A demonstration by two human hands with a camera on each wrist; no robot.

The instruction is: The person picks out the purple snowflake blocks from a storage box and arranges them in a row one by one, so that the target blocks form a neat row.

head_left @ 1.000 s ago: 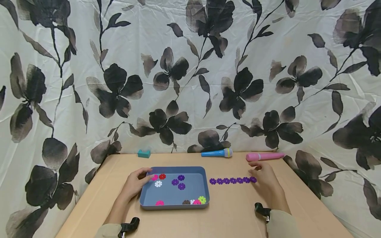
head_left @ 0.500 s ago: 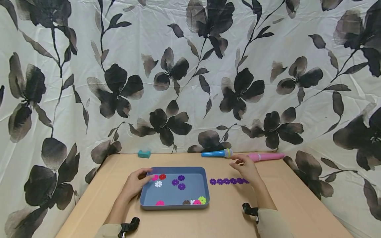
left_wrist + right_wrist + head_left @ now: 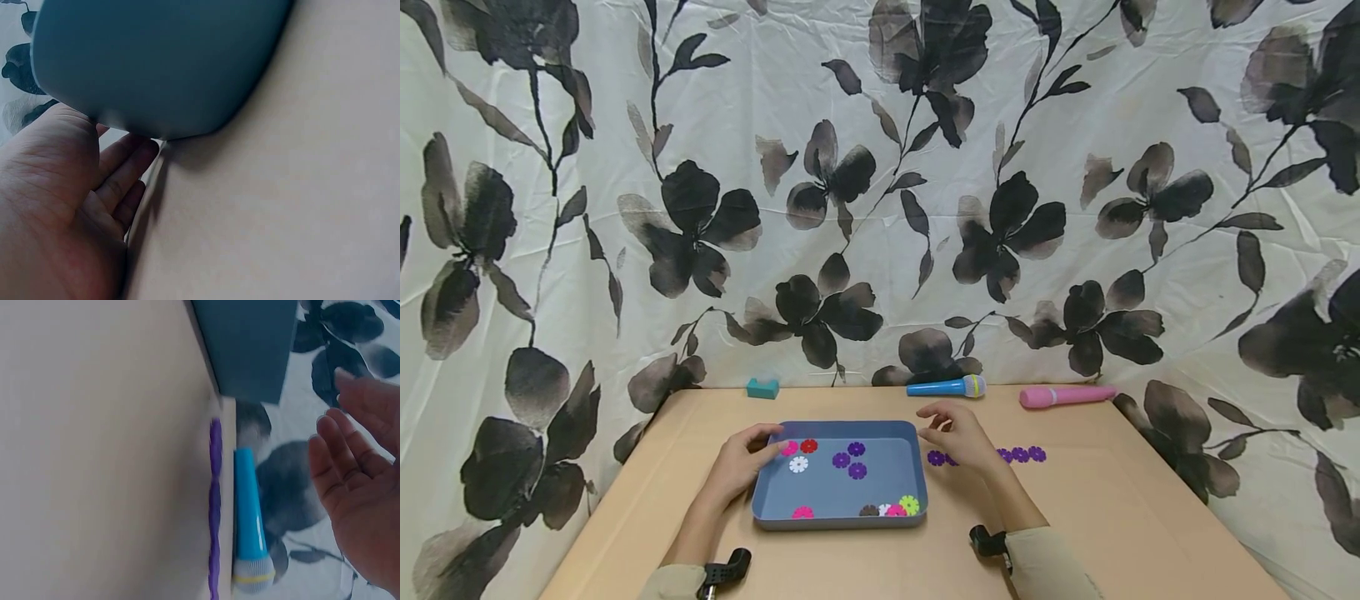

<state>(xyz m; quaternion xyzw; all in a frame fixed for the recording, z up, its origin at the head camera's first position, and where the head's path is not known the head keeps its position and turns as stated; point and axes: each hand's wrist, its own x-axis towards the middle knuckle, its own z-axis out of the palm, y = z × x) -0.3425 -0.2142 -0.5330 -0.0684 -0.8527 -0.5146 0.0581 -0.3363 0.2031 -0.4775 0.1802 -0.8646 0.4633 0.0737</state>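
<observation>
A blue-grey tray (image 3: 831, 492) holds loose flower-shaped pieces: three purple ones (image 3: 857, 471), plus a red one (image 3: 808, 446) and several pink, white, brown and yellow-green ones. My left hand (image 3: 741, 461) grips its left rim, thumb over the edge; in the left wrist view the fingers (image 3: 128, 172) touch the tray's outer side. Beside the tray's right edge hovers my right hand (image 3: 964, 437), fingers loosely bent, nothing in them. Beneath and behind it runs a row of purple flower pieces (image 3: 1037, 454) on the table, partly hidden by the hand and wrist.
Along the table's back edge lie a teal block (image 3: 763, 388), a blue toy microphone (image 3: 943, 387) and a pink cylindrical object (image 3: 1063, 396). A floral cloth (image 3: 917, 208) hangs directly behind the table (image 3: 1150, 517).
My right hand has left the right end of the purple row and travelled left to the tray's edge. The left hand and tray stay in place.
</observation>
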